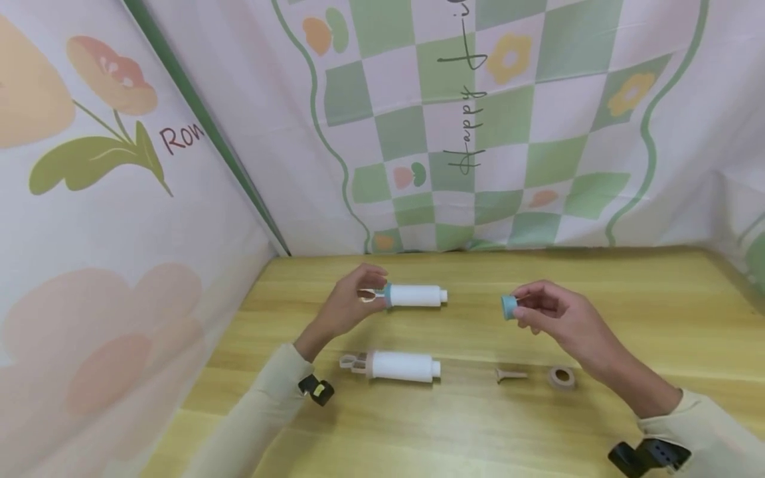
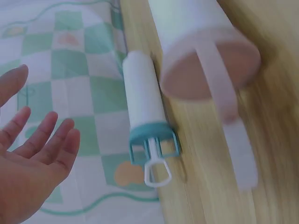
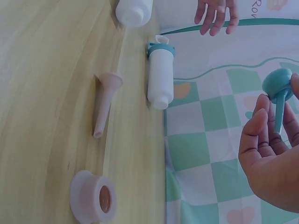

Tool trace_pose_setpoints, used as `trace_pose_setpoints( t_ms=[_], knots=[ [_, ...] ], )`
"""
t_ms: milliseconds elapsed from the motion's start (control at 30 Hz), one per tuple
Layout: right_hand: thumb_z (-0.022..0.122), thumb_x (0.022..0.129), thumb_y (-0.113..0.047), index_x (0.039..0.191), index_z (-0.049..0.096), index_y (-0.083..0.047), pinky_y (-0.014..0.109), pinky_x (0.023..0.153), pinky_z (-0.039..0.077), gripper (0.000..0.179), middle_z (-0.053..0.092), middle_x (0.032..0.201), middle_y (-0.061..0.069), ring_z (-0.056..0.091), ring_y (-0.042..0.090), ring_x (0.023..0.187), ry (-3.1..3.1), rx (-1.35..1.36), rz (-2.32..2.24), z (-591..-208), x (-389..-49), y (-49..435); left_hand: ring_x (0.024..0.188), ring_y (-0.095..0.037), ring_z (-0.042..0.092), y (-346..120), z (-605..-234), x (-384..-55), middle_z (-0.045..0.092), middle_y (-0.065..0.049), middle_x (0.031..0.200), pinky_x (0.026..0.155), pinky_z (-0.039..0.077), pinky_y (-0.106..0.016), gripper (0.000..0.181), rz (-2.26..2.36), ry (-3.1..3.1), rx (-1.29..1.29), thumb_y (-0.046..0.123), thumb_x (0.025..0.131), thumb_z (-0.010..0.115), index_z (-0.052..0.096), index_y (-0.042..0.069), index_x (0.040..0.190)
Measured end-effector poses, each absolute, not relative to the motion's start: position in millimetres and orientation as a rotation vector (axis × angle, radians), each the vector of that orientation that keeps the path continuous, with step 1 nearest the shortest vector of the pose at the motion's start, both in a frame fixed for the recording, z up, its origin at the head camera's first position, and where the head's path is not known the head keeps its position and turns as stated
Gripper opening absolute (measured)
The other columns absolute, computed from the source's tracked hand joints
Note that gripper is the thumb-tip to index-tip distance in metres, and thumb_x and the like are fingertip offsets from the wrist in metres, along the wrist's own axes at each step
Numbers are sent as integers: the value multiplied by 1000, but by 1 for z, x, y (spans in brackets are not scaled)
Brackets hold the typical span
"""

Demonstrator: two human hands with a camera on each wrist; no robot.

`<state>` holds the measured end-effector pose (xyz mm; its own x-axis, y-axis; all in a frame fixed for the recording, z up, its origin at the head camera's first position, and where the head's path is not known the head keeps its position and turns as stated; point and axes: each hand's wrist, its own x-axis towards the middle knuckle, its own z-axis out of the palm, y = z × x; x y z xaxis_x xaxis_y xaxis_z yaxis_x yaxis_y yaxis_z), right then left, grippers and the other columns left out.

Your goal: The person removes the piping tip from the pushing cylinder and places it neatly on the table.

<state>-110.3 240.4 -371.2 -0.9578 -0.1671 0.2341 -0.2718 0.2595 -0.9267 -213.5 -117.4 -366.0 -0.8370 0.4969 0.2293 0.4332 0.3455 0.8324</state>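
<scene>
A white syringe-like tube (image 1: 416,295) with a teal collar (image 2: 152,132) and a white loop handle (image 2: 158,173) lies at the back of the table. My left hand (image 1: 349,305) is over its handle end; in the left wrist view the fingers (image 2: 44,133) are spread and apart from the tube. Raised above the table, my right hand (image 1: 558,318) pinches a teal nozzle (image 3: 279,88) with a rounded head and a thin stem, between thumb and fingers. In the head view, the nozzle's wide end faces left; fingers partly hide its stem.
A second white tube (image 1: 402,366) with a pink collar lies nearer the front. To its right are a pink funnel-shaped nozzle (image 1: 510,375) and a pink ring cap (image 1: 562,378). A checkered cloth (image 1: 448,126) hangs behind the wooden table (image 1: 478,431).
</scene>
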Motion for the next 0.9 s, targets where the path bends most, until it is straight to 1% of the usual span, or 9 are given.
trace_pose_setpoints(
  t_ms=[133,267,400,533,600,800,900],
  knots=[
    [61,100,-10,121,57,3,26,67,54,25,67,103,9,66,19,83,-2410,439,1820,-371,-109,240,111,-38,60,-110,-364,-207,63,-19,120,95,50,-50,47,1544,2458,898,0,86,75,55,-1,129],
    [62,100,-10,121,57,3,26,67,55,25,67,103,9,66,18,83,-2404,435,1831,-372,-108,239,110,-32,62,-103,-364,-202,64,-15,119,95,50,-46,46,1557,2424,906,3,87,76,56,2,128],
    [62,100,-11,121,57,2,26,68,55,25,67,104,9,67,19,84,-2405,426,1838,-372,-106,237,107,-27,63,-94,-363,-194,65,-12,118,93,51,-45,48,1567,2394,910,5,86,78,56,3,129],
    [62,100,-11,121,57,3,27,68,55,26,67,104,9,67,19,83,-2406,421,1853,-372,-104,236,110,-35,62,-84,-364,-189,65,-12,118,94,51,-48,48,1607,2336,952,5,86,78,56,3,129],
    [62,100,-11,121,57,3,26,68,55,25,67,104,9,67,19,83,-2405,422,1856,-371,-102,236,110,-38,62,-79,-365,-187,65,-15,118,95,50,-49,48,1633,2308,976,4,86,77,56,3,129],
    [62,100,-11,121,57,3,27,68,55,26,67,104,10,67,19,84,-2406,422,1866,-371,-102,234,109,-32,63,-62,-366,-182,65,-15,115,96,49,-51,49,1694,2259,1015,-2,84,77,56,0,128],
    [62,100,-11,121,56,4,27,68,55,26,67,104,10,67,20,84,-2409,419,1874,-372,-102,233,108,-33,63,-54,-369,-180,66,-11,114,95,51,-45,48,1691,2246,1035,0,83,79,57,0,127]
  ],
)
